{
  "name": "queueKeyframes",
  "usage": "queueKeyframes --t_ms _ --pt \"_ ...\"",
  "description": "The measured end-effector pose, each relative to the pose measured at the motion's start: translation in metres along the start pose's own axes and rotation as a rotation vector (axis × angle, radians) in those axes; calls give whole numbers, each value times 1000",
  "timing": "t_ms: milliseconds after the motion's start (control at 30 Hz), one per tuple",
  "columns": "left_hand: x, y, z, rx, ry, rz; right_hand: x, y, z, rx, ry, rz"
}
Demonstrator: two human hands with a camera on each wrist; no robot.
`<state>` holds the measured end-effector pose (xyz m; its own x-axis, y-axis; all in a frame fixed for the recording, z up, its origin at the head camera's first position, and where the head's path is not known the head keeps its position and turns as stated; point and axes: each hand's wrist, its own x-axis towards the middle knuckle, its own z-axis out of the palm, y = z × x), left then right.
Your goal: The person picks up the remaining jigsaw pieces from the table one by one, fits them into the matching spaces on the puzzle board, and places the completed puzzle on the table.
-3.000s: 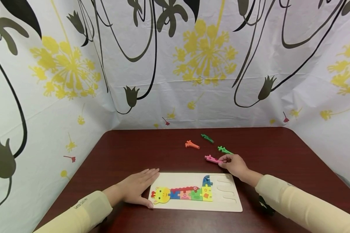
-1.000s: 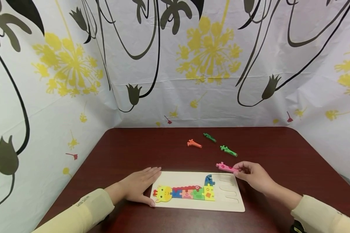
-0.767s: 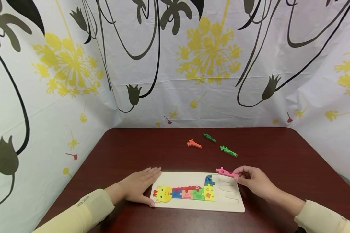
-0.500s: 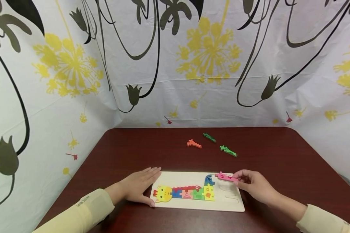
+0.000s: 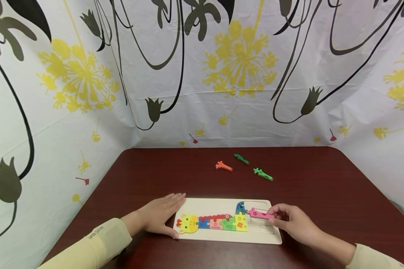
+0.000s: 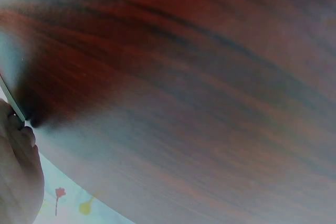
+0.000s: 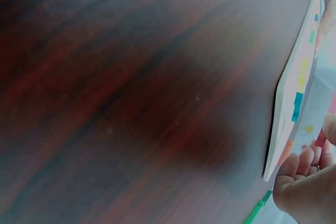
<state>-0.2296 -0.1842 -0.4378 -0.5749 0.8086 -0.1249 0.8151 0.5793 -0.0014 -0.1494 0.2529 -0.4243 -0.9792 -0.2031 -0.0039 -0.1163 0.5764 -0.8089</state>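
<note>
A pale wooden puzzle board (image 5: 210, 204) lies on the dark table, with giraffe pieces in its left and middle. My left hand (image 5: 159, 215) rests flat at the board's left end, fingers straight and thumb spread along the edge; part of it shows in the left wrist view. Between thumb and fingers my right hand (image 5: 295, 224) pinches a pink puzzle piece (image 5: 260, 214) by its right end. That piece is over the leg outlines, its knobbed end close beside the blue tail piece (image 5: 240, 208). Whether it touches the board I cannot tell.
Beyond the board lie an orange puzzle piece (image 5: 224, 166), a dark green puzzle piece (image 5: 241, 159) and a light green puzzle piece (image 5: 263, 174). A patterned cloth (image 5: 202, 123) hangs behind the table (image 5: 161, 172).
My right hand has picked the pink piece up from the table beyond the board and brought it nearer, over the board's right part. The left hand stays at the board's left end.
</note>
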Motion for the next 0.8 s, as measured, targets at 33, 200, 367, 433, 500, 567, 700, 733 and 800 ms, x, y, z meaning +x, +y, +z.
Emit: queueKeyframes --t_ms 33,200,367,433,500,567,700,733,800 --pt "0 0 1 1 4 2 -1 0 1 0 -3 -6" --pt "-1 0 1 4 11 4 -3 2 4 20 -32 -34" --pt "0 0 1 7 13 6 -5 4 6 28 -61 -73" --pt "0 0 2 8 15 8 -5 5 7 24 -68 -72" --pt "0 -1 2 7 16 10 -4 5 8 22 -76 -59" --pt "-1 -1 3 3 14 7 -5 5 8 18 -82 -53" --pt "-1 0 3 1 13 6 -6 6 9 22 -92 -51" --pt "-1 0 3 1 13 6 -6 7 9 22 -92 -56" --pt "-1 0 2 3 16 8 -6 7 10 22 -91 -68"
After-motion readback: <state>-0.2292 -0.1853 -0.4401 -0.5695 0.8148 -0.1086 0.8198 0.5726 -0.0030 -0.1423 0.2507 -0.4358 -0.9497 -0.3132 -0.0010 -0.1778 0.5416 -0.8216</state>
